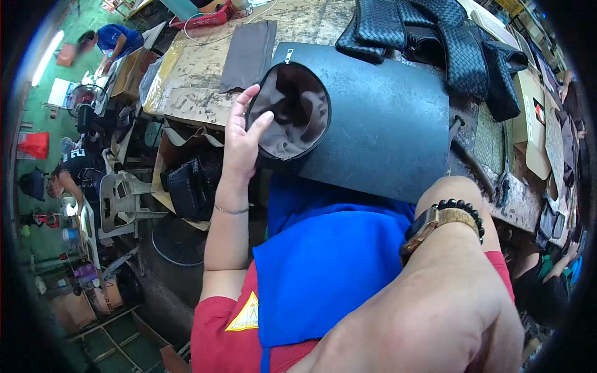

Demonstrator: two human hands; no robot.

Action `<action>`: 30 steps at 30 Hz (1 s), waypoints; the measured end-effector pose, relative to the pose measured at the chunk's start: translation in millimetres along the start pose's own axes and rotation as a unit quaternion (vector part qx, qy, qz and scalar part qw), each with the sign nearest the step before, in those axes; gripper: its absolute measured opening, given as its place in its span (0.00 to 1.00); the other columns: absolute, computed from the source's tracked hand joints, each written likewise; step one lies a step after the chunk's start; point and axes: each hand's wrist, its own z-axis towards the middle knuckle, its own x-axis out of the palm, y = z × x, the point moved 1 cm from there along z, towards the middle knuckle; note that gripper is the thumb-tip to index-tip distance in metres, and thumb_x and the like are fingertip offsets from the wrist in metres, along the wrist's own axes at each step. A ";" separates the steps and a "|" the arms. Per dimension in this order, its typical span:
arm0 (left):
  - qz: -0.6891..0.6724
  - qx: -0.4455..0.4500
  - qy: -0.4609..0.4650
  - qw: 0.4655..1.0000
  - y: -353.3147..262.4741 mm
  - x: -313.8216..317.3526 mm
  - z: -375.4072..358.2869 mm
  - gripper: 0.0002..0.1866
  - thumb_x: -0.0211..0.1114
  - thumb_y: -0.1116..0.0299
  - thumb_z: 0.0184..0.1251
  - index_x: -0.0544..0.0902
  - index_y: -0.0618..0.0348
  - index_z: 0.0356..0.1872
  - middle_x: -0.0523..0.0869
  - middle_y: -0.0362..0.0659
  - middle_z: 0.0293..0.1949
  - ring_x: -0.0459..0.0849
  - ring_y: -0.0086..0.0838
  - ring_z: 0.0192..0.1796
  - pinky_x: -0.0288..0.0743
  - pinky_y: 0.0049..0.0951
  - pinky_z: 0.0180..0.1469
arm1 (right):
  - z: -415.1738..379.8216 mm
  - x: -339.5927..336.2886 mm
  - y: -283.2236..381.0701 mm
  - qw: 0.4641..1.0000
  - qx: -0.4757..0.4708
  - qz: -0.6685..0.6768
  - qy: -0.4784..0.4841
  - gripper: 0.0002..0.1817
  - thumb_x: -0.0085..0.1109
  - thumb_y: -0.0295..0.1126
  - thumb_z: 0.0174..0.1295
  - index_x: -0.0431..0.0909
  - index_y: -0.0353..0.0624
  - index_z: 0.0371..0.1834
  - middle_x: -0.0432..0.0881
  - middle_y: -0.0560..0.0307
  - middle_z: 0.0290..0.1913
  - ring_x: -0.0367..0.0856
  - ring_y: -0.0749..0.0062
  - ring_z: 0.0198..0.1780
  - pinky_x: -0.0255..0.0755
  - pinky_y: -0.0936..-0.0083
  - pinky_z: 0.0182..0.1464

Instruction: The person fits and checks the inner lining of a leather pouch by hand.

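My left hand (244, 127) grips the left rim of a black pouch (321, 146), its thumb over the edge and fingers outside. The pouch's round mouth faces me, showing a creased grey-brown lining (311, 105). A silver zipper pull (288, 55) sticks up at its top edge. Under and beside the pouch lies a smooth black board (385, 118). My right arm is bent up toward the camera, with a watch and black beads at the wrist. The back of my right hand (429, 304) looms large at the bottom; its fingers are out of sight.
Black woven leather pieces (466, 56) are heaped at the back right. A hammer (469, 158) lies right of the board. Dark folded fabric (249, 53) and a red basket (208, 18) are further back. On the left stand a box of black pieces (193, 186) and a chair; other people sit beyond.
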 end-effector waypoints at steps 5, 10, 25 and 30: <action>0.028 0.035 -0.013 0.999 4.4 1.7 -25.4 0.24 0.58 0.78 0.67 0.72 0.64 0.65 0.69 0.48 0.70 0.65 0.35 0.73 0.51 0.35 0.76 | -2.7 6.9 2.3 0.999 -0.019 -0.019 0.019 0.14 0.60 0.32 0.59 0.82 0.37 0.46 0.84 0.53 0.50 0.80 0.61 0.56 0.67 0.58 0.64; 0.282 0.283 -0.017 0.917 15.7 -7.9 -34.8 0.13 0.61 0.61 0.73 0.83 0.55 0.52 0.75 0.50 0.67 0.63 0.41 0.75 0.54 0.40 0.75 | 3.0 9.8 4.2 0.997 -0.027 -0.071 0.020 0.15 0.61 0.31 0.56 0.83 0.38 0.46 0.84 0.52 0.51 0.80 0.60 0.57 0.66 0.55 0.66; 0.316 0.320 -0.002 0.893 0.8 22.0 -37.4 0.09 0.77 0.64 0.53 0.86 0.46 0.35 0.87 0.33 0.39 0.81 0.38 0.56 0.59 0.47 0.66 | -21.7 -55.7 4.2 0.898 -0.041 -0.436 -0.048 0.19 0.64 0.26 0.48 0.85 0.43 0.47 0.84 0.52 0.52 0.80 0.56 0.60 0.62 0.48 0.71; 0.406 0.304 0.027 0.861 -7.2 20.3 -34.8 0.08 0.75 0.61 0.55 0.86 0.46 0.35 0.87 0.32 0.39 0.81 0.33 0.55 0.57 0.48 0.66 | -62.2 -117.3 -80.5 0.780 0.159 -0.604 -0.042 0.22 0.69 0.32 0.52 0.82 0.54 0.54 0.84 0.59 0.53 0.80 0.60 0.58 0.57 0.38 0.71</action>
